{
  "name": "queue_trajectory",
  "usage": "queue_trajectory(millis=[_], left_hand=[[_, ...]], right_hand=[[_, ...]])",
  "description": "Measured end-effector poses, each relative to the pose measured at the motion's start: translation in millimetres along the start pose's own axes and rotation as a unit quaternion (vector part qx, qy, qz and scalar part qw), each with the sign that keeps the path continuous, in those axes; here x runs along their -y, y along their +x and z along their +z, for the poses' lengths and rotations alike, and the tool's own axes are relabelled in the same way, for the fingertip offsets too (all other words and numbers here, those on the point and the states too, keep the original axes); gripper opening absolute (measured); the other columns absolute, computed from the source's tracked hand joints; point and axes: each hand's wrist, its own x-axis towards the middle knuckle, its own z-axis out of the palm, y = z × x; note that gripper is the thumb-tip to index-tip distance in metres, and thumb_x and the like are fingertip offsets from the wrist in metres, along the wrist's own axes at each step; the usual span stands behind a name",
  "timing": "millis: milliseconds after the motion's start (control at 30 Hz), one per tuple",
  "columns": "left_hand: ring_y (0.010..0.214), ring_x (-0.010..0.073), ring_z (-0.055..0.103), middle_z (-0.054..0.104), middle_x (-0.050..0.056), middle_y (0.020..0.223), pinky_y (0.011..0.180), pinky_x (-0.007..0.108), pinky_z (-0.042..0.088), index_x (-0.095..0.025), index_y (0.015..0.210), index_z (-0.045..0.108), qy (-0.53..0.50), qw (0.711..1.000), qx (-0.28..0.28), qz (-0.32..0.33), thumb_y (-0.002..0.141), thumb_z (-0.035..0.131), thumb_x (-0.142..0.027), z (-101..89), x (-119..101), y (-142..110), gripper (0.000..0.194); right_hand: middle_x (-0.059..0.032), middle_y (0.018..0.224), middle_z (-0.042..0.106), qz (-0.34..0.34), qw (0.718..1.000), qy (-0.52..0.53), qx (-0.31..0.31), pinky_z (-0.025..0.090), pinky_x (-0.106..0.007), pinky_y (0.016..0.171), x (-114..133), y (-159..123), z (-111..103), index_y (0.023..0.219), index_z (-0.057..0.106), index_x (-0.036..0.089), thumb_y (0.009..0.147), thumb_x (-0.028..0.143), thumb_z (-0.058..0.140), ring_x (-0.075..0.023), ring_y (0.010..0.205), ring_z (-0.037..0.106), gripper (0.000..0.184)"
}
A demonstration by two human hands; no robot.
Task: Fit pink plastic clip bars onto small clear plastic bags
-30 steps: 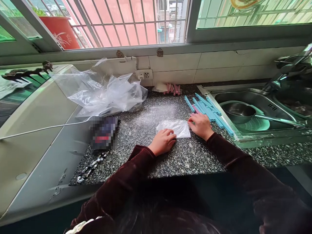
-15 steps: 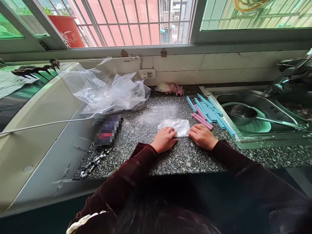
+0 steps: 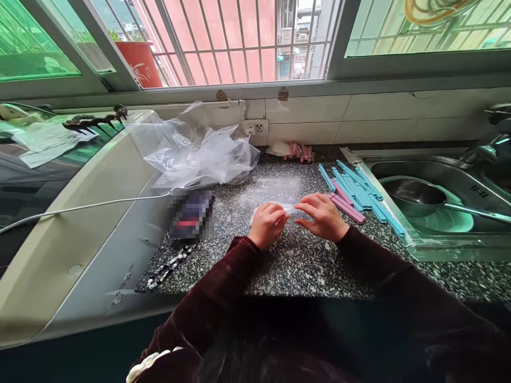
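A small clear plastic bag (image 3: 290,209) is folded and lifted a little above the speckled granite counter (image 3: 303,266). My left hand (image 3: 266,223) is curled round its left end. My right hand (image 3: 324,214) pinches its right end between thumb and fingers. Both sleeves are dark red. Just to the right of my right hand lie two pink sealing clips (image 3: 346,205) and a row of several blue sealing clips (image 3: 361,190).
A heap of crumpled clear plastic bags (image 3: 199,151) lies at the back left. More pink clips (image 3: 298,151) rest by the wall socket (image 3: 255,127). A steel sink (image 3: 439,197) with a bowl and green strainer is on the right. A blurred dark packet (image 3: 190,214) and beads lie left.
The bag lay flat under both hands; now it is folded narrower and raised off the counter between them. My right hand moved from the clips to the bag's end.
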Motion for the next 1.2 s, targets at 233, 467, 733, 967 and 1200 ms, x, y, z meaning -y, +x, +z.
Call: queue_trajectory(millis=[233, 467, 733, 967, 1200], left_hand=[[0.072, 0.0153, 0.055, 0.066, 0.005, 0.076, 0.068, 0.029, 0.041, -0.018, 0.076, 0.066, -0.005, 0.996, 0.085, -0.019, 0.086, 0.051, -0.035, -2.9, 7.0, 0.7, 0.025], [0.070, 0.0152, 0.054, 0.066, 0.005, 0.074, 0.066, 0.029, 0.040, -0.019, 0.074, 0.067, 0.007, 0.988, 0.146, -0.055, 0.089, 0.045, -0.033, -21.7, 24.8, 4.8, 0.031], [0.073, 0.0152, 0.053, 0.065, 0.006, 0.082, 0.066, 0.030, 0.036, -0.017, 0.082, 0.062, 0.115, 0.973, 0.164, 0.117, 0.090, 0.040, -0.022, -32.5, -1.7, 10.0, 0.024], [0.063, 0.0136, 0.053, 0.060, 0.004, 0.070, 0.056, 0.028, 0.038, -0.016, 0.093, 0.060, -0.035, 0.945, 0.218, 0.242, 0.088, 0.044, -0.037, -9.6, -40.8, -10.9, 0.026], [0.098, 0.0219, 0.054, 0.055, 0.017, 0.118, 0.081, 0.037, 0.046, -0.015, 0.123, 0.046, -0.258, 0.933, 0.058, -0.243, 0.075, 0.060, -0.048, -1.1, -9.0, 3.9, 0.060]], right_hand=[[-0.0049, 0.075, 0.060, 0.057, 0.990, 0.111, -0.062, 0.043, -0.030, 0.066, 3.0, 2.4, 2.7, 0.077, 0.065, 0.020, 0.084, 0.021, 0.054, -0.0170, 0.075, 0.051, 0.013], [-0.0043, 0.071, 0.058, 0.149, 0.984, 0.048, -0.086, 0.043, -0.034, 0.068, -16.9, -5.5, -14.9, 0.077, 0.069, 0.022, 0.083, 0.026, 0.056, -0.0178, 0.070, 0.052, 0.015], [-0.0048, 0.072, 0.069, 0.155, 0.986, 0.025, -0.055, 0.046, -0.031, 0.066, -24.3, -13.5, -13.8, 0.079, 0.069, 0.020, 0.084, 0.022, 0.053, -0.0178, 0.070, 0.059, 0.017], [-0.0055, 0.082, 0.070, 0.268, 0.927, 0.250, -0.082, 0.049, -0.029, 0.060, -21.0, -14.5, -5.4, 0.083, 0.067, 0.018, 0.077, 0.017, 0.051, -0.0159, 0.072, 0.062, 0.017], [-0.0041, 0.079, 0.066, 0.236, 0.866, 0.436, -0.060, 0.050, -0.030, 0.064, -11.1, -9.0, -17.1, 0.078, 0.066, 0.021, 0.073, 0.020, 0.059, -0.0154, 0.075, 0.060, 0.009]])
